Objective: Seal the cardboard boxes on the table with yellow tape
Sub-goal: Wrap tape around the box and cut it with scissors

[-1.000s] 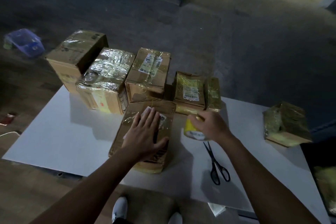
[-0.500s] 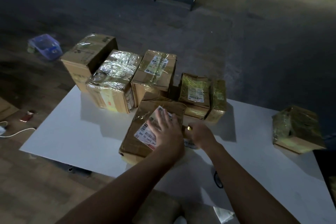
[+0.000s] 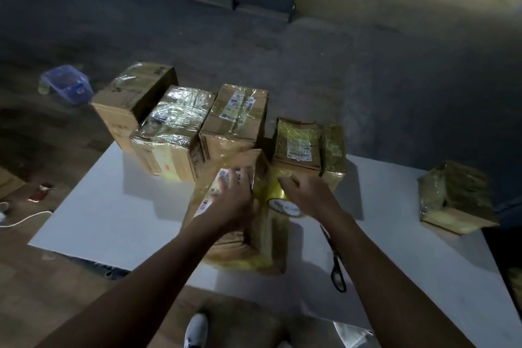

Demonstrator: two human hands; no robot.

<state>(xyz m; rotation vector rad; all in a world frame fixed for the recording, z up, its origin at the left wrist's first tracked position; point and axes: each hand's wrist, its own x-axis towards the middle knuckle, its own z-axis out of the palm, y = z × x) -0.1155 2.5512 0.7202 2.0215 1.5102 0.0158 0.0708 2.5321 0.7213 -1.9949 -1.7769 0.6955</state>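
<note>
Taping now: centre box (image 3: 234, 237), partly wrapped.
Left hand (image 3: 234, 200): fingers spread flat on it.
Right hand (image 3: 310, 198): fingers curled over tape roll (image 3: 282, 206).
Seemingly done: upper-row boxes (image 3: 237, 118), right-edge box (image 3: 457, 195).

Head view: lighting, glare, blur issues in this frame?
Head view: dim room, light pooling on the white table; harsh glare on the film-wrapped box; left hand and the near box under it smear with motion; tape roll in the right hand glints.
</note>
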